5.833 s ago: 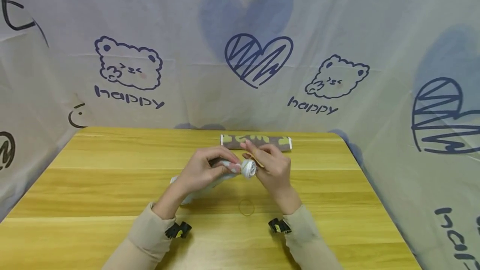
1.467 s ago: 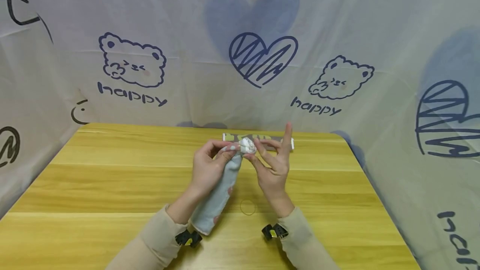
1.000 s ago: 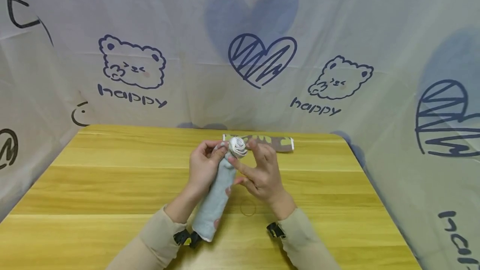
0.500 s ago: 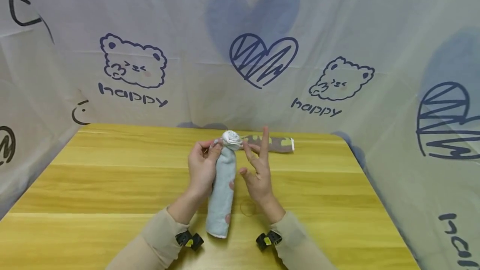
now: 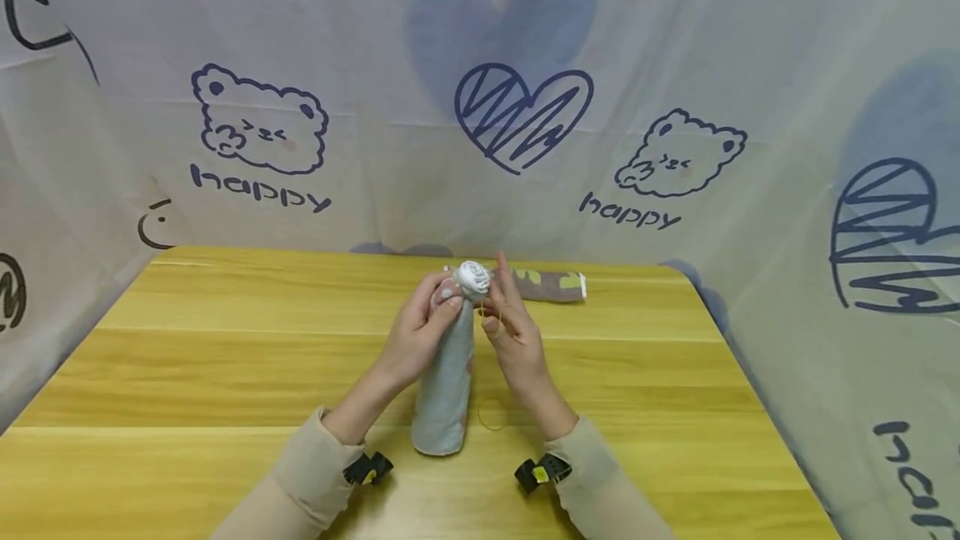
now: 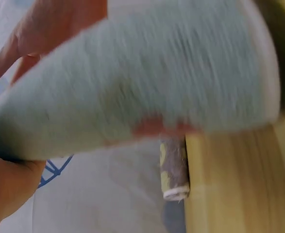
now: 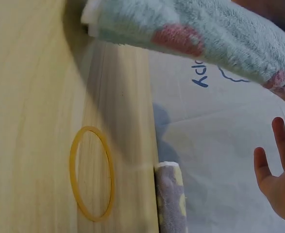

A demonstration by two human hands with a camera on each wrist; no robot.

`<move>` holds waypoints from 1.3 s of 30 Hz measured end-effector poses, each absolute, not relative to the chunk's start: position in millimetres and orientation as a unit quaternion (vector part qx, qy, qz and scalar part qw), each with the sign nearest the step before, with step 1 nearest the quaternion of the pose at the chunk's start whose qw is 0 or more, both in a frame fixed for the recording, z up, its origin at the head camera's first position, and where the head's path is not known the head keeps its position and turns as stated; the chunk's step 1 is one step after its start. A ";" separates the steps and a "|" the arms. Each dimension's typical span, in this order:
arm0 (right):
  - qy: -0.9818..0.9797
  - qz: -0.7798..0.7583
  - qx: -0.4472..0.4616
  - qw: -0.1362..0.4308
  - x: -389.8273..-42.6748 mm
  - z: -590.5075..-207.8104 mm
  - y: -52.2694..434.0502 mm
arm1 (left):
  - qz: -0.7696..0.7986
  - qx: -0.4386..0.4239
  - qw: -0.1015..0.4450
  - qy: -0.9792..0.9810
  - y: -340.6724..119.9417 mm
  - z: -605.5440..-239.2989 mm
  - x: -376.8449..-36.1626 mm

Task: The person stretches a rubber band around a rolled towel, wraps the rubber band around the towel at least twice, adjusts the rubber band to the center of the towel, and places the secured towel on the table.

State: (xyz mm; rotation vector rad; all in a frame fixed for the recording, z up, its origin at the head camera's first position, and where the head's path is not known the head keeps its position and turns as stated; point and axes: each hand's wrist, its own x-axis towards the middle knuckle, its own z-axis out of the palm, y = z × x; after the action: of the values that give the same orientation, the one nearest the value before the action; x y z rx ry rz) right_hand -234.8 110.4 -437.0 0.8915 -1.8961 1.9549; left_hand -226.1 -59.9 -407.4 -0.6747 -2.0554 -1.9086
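"happy" on backdrop cloth (image 5: 258, 190)

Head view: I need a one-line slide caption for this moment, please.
Both hands, left and right, hold a rolled pale-blue towel upright on the wooden table, a rubber band lying beside it.

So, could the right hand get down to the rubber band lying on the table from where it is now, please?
Probably yes. The rubber band lies flat on bare table just below the right hand, beside the base of the rolled towel, with nothing over it. But that hand is busy at the towel's top and would have to let go first.
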 end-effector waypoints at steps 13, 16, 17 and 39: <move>-0.692 0.511 0.379 0.340 -238.1 -434.3 108.1 | -0.601 -0.156 0.167 -0.766 -61.0 -412.1 -229.7; -0.679 0.422 0.441 0.407 -241.0 -431.2 106.6 | -0.620 -0.105 0.164 -0.760 -60.6 -413.5 -232.0; -0.672 0.394 0.461 0.426 -242.2 -430.2 106.2 | -0.629 -0.091 0.161 -0.755 -60.7 -413.6 -232.6; -0.623 0.764 0.160 0.054 -216.3 -435.5 85.3 | -0.731 -0.114 0.216 -0.637 -45.9 -409.0 -220.6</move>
State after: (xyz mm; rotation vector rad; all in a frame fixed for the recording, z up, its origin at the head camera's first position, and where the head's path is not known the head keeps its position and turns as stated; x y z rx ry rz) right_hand -216.3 85.3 -435.5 0.4849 -1.8925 2.3213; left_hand -220.6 -45.9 -409.0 -0.3155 -1.7667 -2.0251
